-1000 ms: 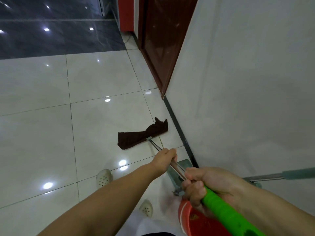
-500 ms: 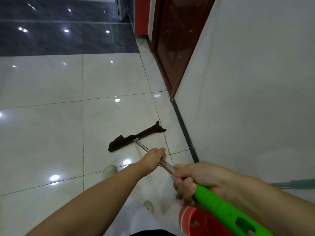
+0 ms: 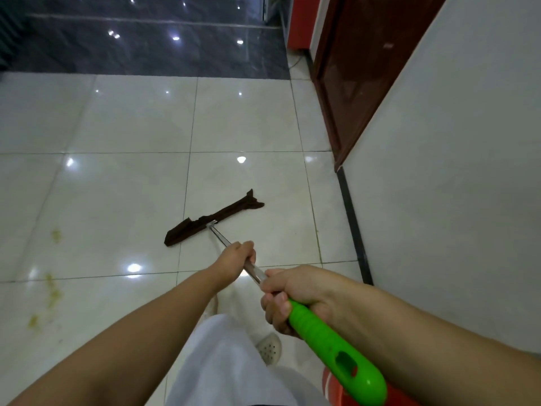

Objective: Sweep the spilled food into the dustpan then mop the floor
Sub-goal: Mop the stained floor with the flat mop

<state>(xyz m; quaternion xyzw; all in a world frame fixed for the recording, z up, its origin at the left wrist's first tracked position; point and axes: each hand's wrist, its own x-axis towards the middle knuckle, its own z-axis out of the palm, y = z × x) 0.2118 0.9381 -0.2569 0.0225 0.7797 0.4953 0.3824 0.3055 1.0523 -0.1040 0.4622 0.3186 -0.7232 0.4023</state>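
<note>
A flat mop with a dark brown cloth head (image 3: 212, 218) lies on the white floor tiles, about a tile's width left of the wall. Its metal pole (image 3: 222, 240) runs back toward me and ends in a green grip (image 3: 330, 344). My left hand (image 3: 238, 257) grips the metal pole partway down. My right hand (image 3: 288, 297) grips the pole where the green grip begins. Yellowish food smears (image 3: 54, 291) stain the tiles at the left. The dustpan is not in view.
A white wall (image 3: 456, 183) with a black skirting strip (image 3: 352, 227) runs along the right, and a dark red door (image 3: 360, 71) stands farther up it. Dark tiles (image 3: 146, 45) begin beyond the white ones. A red object (image 3: 389, 397) shows at the bottom right. My white shoe (image 3: 269, 348) is below the hands.
The mop head has slid left, away from the wall, and looks narrower. The view has swung left, bringing the food smears into sight. Both hands keep their hold on the pole.
</note>
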